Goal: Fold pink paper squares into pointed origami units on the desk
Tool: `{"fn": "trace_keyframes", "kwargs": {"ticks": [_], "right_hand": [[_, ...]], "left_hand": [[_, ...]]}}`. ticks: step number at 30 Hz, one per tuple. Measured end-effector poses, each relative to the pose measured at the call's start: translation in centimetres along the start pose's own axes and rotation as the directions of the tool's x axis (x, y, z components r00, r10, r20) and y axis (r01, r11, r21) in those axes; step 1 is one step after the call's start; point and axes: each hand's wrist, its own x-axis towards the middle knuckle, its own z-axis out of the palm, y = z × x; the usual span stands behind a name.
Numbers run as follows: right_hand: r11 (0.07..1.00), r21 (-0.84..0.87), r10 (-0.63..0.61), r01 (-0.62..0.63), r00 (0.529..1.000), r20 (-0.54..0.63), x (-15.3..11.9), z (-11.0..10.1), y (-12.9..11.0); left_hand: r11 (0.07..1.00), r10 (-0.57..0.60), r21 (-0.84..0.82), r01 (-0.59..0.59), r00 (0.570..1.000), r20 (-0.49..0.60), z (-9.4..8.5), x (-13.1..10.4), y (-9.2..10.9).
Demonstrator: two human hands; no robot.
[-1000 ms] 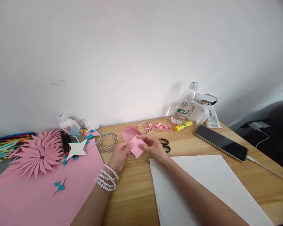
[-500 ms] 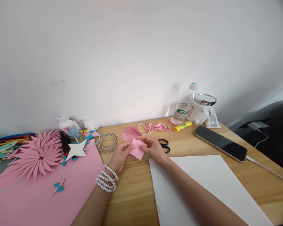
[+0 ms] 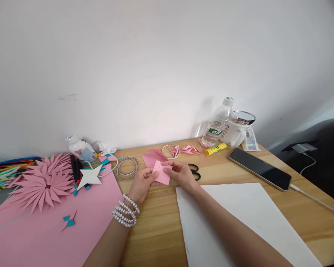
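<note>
1. A person's left hand [image 3: 141, 182], beads [image 3: 125, 215] stacked at the wrist, pinches the left edge of a small pink square [image 3: 163, 176], thumb on top.
2. The right hand [image 3: 183, 175] grips the square's other side, its fingers closed on the paper near the upper right edge.
3. The creased square is held tilted between both hands over the wooden bench [image 3: 151, 226], just in front of pink paper [image 3: 151, 158].
4. Scissors [image 3: 196, 174] lie just beyond the right hand, black handles showing, while a white board [image 3: 239, 218] lies under the right forearm.
5. Near the wall, folded pink pieces [image 3: 189, 149] lie beside a yellow tube [image 3: 215, 149], close to a bottle [image 3: 215, 128] and a mug [image 3: 233, 133].
6. At left, a spiky pink rosette [image 3: 39, 191] and a white star [image 3: 89, 177] rest on a pink sheet [image 3: 91, 226].
</note>
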Motion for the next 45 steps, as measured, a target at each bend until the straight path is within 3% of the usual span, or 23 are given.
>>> {"fn": "trace_keyframes", "kwargs": {"ticks": [7,13,19,21,24,27,30,34,37,43,45], "right_hand": [[0.996,-0.082,-0.046,0.045,0.999,-0.014,0.1,0.2,-0.1],[0.973,-0.217,-0.075,0.076,0.997,0.014,-0.1,0.1,0.0],[0.846,-0.497,-0.178,0.192,0.981,0.077,-0.3,0.5,0.1],[0.761,-0.567,-0.318,0.316,0.943,0.099,-0.3,0.5,0.3],[0.548,-0.67,-0.586,0.501,0.801,0.12,-0.4,0.4,0.4],[0.378,-0.69,-0.659,0.617,0.703,0.268,-0.6,0.6,0.4],[0.302,-0.665,-0.579,0.683,0.685,0.442,-0.8,0.9,0.5],[0.214,-0.712,-0.557,0.669,0.682,0.474,-0.7,1.0,0.8],[0.208,-0.721,-0.573,0.661,0.68,0.457,-0.6,0.8,0.9],[0.394,-0.677,-0.565,0.622,0.745,0.355,-0.7,1.1,0.7],[0.417,-0.675,-0.545,0.608,0.762,0.349,-0.7,1.1,0.6]], "left_hand": [[1.0,-0.01,0.007,0.011,0.996,-0.092,-0.1,0.1,0.1],[0.998,-0.03,0.052,0.033,0.998,-0.056,-0.1,0.0,0.2],[0.988,-0.03,0.146,0.055,0.985,-0.169,0.2,0.1,0.0],[0.992,-0.037,0.114,0.06,0.981,-0.193,0.1,0.2,-0.3],[1.0,-0.001,0.026,0.01,0.953,-0.304,-0.1,0.4,-0.5],[0.993,-0.008,-0.11,-0.032,0.941,-0.339,-0.2,0.6,-0.3],[0.979,-0.01,-0.198,-0.057,0.946,-0.325,0.0,0.6,0.1],[0.961,-0.014,-0.271,-0.059,0.966,-0.26,0.4,0.4,0.4],[0.96,-0.029,-0.279,-0.026,0.981,-0.191,0.4,0.3,0.5],[0.967,-0.02,-0.255,-0.004,0.996,-0.092,-0.1,0.3,0.4],[0.969,-0.023,-0.249,0.002,0.996,-0.084,-0.1,0.3,0.3]]}}
